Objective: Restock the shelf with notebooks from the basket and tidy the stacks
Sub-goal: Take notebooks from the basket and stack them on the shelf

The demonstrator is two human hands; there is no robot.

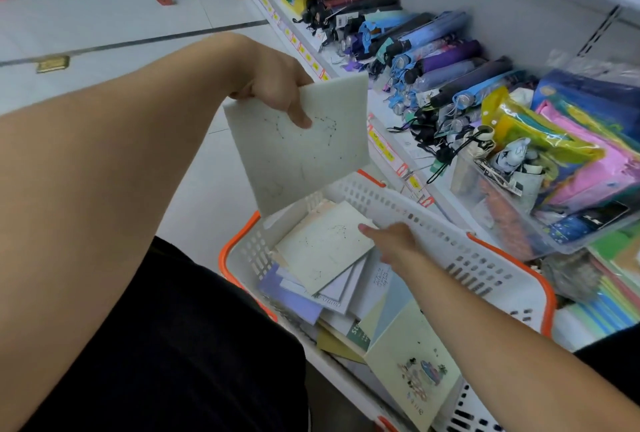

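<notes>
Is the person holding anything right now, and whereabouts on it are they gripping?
The left hand pinches a pale constellation notebook at its top edge. The right hand reaches into the basket, touching another notebook's corner.

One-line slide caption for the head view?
Left hand holds a constellation notebook above the basket; right hand reaches for another.

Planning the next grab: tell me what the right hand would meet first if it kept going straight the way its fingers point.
Probably the pale constellation notebook on top of the pile in the basket. The right hand points at its near edge, fingertips at or almost touching it; depth is unclear.
</notes>
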